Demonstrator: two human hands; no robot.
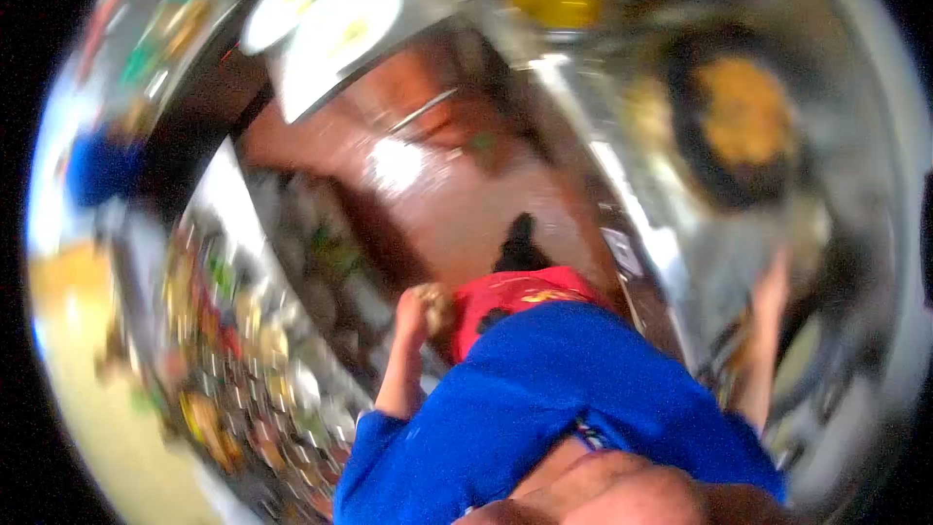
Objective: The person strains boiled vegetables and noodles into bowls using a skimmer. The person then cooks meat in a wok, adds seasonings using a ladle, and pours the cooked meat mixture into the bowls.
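Held low at my left side, my left hand point(412, 313) is closed around a crumpled beige-brown bundle point(440, 308), perhaps a rag; blur hides its exact kind. My right hand point(774, 280) reaches forward over the cooking counter on the right, its fingers smeared by motion. Just beyond it sits a dark round pan point(692, 141) with orange-brown food point(743, 109) in it. I cannot make out whether the right hand touches or grips anything.
Further along the right counter stands a container of yellow liquid point(554, 2). White plates point(355, 24) rest on a metal surface at far left. A counter crowded with small items point(243, 350) runs along my left. Between the counters is a shiny reddish floor point(466, 175).
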